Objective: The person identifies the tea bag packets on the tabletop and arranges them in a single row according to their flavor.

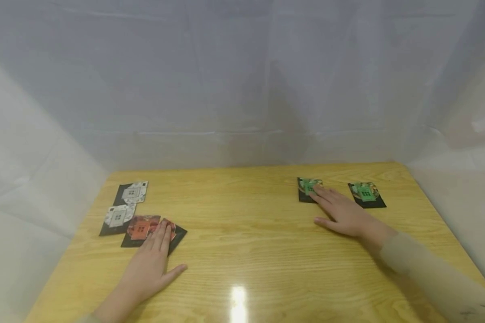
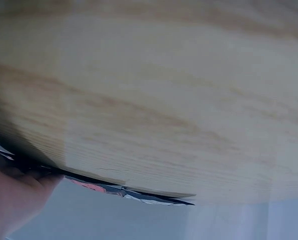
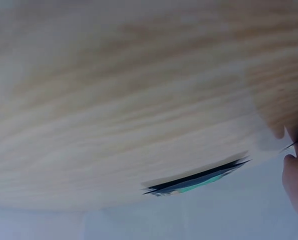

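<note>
My left hand (image 1: 147,267) lies with straight fingers on a black-and-red packet (image 1: 172,229) at the left of the table. Another black-and-red packet (image 1: 140,229) overlaps it, just left of the fingers. In the left wrist view the hand (image 2: 21,195) is at the lower left corner, and the packets appear edge-on. Far to the right, my right hand (image 1: 341,213) touches a black-and-green packet (image 1: 307,190) with outstretched fingertips, covering part of it. A second black-and-green packet (image 1: 365,194) lies flat beyond that hand; the right wrist view shows a green packet (image 3: 199,181) edge-on.
Two black-and-white packets (image 1: 119,217) lie at the left edge, the nearer one meeting the red pair. The wooden table (image 1: 242,242) has rounded far corners. Pale sheeting (image 1: 242,89) hangs behind it and on both sides.
</note>
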### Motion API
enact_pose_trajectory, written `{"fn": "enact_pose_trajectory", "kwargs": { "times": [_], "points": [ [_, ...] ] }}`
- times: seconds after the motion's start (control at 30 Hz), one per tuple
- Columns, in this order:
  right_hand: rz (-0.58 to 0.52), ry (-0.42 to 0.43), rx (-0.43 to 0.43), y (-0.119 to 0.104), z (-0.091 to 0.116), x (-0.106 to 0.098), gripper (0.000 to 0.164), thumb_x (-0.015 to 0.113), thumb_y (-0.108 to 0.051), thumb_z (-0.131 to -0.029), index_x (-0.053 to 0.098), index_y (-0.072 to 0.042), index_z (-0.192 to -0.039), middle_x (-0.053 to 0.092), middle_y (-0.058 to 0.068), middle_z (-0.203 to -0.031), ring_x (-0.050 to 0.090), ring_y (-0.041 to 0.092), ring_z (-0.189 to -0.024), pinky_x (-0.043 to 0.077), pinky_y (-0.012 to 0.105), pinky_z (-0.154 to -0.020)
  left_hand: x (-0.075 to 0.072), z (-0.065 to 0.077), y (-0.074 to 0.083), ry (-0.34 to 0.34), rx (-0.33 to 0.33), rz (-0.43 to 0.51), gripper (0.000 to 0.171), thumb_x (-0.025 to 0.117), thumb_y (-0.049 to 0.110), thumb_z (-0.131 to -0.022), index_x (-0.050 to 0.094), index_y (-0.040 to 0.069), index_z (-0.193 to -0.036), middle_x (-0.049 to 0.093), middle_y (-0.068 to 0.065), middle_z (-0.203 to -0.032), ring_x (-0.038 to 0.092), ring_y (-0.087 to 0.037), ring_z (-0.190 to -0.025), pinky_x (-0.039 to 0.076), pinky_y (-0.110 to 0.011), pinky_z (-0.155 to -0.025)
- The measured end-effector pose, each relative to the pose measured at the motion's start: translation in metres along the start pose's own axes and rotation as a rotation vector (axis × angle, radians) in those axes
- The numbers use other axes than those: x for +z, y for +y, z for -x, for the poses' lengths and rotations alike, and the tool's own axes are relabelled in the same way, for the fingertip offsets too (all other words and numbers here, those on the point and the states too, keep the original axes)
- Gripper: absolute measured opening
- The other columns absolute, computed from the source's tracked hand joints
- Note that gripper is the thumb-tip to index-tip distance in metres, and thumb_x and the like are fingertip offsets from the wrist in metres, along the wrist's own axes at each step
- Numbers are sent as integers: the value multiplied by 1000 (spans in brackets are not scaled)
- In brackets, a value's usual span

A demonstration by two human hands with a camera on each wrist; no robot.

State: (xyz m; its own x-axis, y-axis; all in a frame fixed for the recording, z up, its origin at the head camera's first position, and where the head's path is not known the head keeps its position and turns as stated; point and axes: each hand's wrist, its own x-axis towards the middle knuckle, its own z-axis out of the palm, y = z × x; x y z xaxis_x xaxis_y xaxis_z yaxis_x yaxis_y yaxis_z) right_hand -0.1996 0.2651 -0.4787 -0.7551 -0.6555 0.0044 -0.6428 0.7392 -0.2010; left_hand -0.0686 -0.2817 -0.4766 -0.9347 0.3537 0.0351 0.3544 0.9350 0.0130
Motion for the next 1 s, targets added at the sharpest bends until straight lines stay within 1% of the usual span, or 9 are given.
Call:
{"fn": "enact_pose_trajectory", "kwargs": {
  "times": [0.17, 0.4, 0.63, 0.8, 0.9, 1.0],
  "points": [
    [-2, 26, 4, 1, 9, -3, 76, 59, -43, -107, 33, -1, -165, 27, 26, -173, 30, 45, -160, 27, 63, -130, 0, 0, 0, 9, 1, 4, 108, 58, 69, -99, 28, -14, -161, 28, -36, -169, 32, -51, -157, 38, -60, -126],
    [-22, 15, 29, 2, 17, -4, 76, 59, -43, -108, 33, -2, -166, 24, 26, -174, 27, 45, -161, 25, 64, -130, 2, -1, -1, 15, 6, 1, 108, 58, 69, -99, 28, -14, -161, 28, -36, -168, 33, -51, -156, 38, -60, -126],
    [5, 12, 36, 9, 25, 0, 76, 58, -45, -108, 31, -5, -167, 24, 24, -175, 28, 44, -161, 27, 63, -129, 3, 0, -1, 9, 2, -8, 110, 57, 71, -98, 28, -14, -161, 28, -36, -168, 34, -51, -156, 39, -59, -125],
    [17, 55, 7, 12, 30, 2, 76, 60, -44, -107, 33, -6, -166, 28, 25, -174, 31, 45, -159, 30, 63, -127, 2, 0, -1, 14, 5, -11, 110, 58, 71, -98, 28, -15, -160, 28, -37, -168, 35, -52, -155, 40, -59, -125],
    [30, 83, -9, 14, 34, 3, 75, 62, -43, -106, 36, -6, -165, 30, 25, -173, 34, 45, -158, 32, 61, -127, 2, 0, -1, 15, 8, -13, 110, 58, 71, -98, 29, -15, -160, 29, -37, -168, 35, -52, -155, 40, -59, -125],
    [35, 84, -5, 15, 37, 2, 75, 63, -43, -106, 36, -6, -166, 30, 24, -173, 34, 44, -158, 31, 58, -128, 2, 1, -1, 15, 9, -13, 110, 58, 71, -98, 28, -15, -160, 28, -37, -168, 35, -52, -155, 40, -59, -125]
  ]
}}
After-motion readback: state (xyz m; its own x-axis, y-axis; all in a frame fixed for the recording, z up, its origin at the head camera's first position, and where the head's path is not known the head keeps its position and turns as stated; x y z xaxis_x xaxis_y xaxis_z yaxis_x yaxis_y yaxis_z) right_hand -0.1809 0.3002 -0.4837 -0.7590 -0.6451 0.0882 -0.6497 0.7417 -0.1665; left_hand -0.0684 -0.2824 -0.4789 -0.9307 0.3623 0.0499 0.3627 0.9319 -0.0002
